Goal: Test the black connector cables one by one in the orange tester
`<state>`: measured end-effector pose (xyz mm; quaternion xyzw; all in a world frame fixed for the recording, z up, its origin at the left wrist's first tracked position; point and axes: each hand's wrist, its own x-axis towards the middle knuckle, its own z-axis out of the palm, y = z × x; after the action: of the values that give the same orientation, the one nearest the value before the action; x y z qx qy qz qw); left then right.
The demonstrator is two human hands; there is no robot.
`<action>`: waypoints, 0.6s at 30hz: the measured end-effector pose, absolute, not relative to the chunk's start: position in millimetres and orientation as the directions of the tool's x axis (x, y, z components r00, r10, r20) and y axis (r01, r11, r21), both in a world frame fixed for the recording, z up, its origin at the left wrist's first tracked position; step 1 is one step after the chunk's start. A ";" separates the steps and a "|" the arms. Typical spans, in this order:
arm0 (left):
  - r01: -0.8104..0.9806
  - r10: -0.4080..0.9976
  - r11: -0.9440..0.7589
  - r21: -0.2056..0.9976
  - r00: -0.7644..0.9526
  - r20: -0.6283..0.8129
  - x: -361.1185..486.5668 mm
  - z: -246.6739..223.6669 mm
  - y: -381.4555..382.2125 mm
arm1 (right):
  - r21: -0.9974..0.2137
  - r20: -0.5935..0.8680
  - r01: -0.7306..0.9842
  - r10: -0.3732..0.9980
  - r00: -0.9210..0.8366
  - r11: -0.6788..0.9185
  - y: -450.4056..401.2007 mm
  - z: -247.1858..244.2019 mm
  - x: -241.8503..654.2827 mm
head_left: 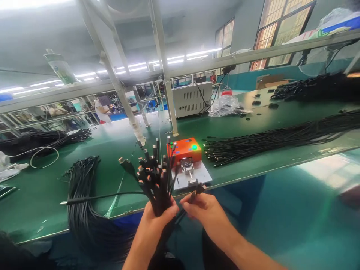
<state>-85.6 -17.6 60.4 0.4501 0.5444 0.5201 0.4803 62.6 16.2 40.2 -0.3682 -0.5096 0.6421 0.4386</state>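
A thick bunch of black cables (pixel 153 176) stands upright in my left hand (pixel 157 221), its metal plug ends fanned out at the top. My left hand is wrapped round the bunch just in front of the table edge. To its right, my right hand (pixel 202 212) is closed on a few black cable ends (pixel 199 189), with their plugs pointing up and right. Behind both hands sits an orange box (pixel 185 148) with a glowing green light, and a metal fixture (pixel 188 168) on a pale plate (pixel 204 173) stands before it.
Another cable bundle (pixel 81 187) hangs over the table edge at left. A long bundle (pixel 267 144) lies along the right side. Farther back are a grey metal case (pixel 192 99), a clear plastic bag (pixel 225 105) and white shelf posts (pixel 165 75). A person (pixel 101 110) is in the far background.
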 end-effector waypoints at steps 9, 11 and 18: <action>0.039 0.991 0.107 0.994 -0.083 -0.103 -75.8 69.8 -11.4 | -0.912 -0.061 -0.377 0.963 -0.262 -0.161 10.6 54.2 57.8; 0.010 0.979 0.121 0.993 -0.166 -0.117 -78.6 65.5 -10.6 | -0.922 -0.070 -0.354 0.965 -0.252 -0.160 13.2 50.0 61.3; -0.062 0.923 0.130 0.990 -0.356 -0.143 -79.3 57.5 -20.5 | -0.860 -0.124 -0.473 0.977 -0.172 -0.192 21.9 21.0 69.7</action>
<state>-79.3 -20.5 57.5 0.3547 0.6071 0.5562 0.4430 69.7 21.9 21.0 -0.3623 -0.3481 0.6816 0.5319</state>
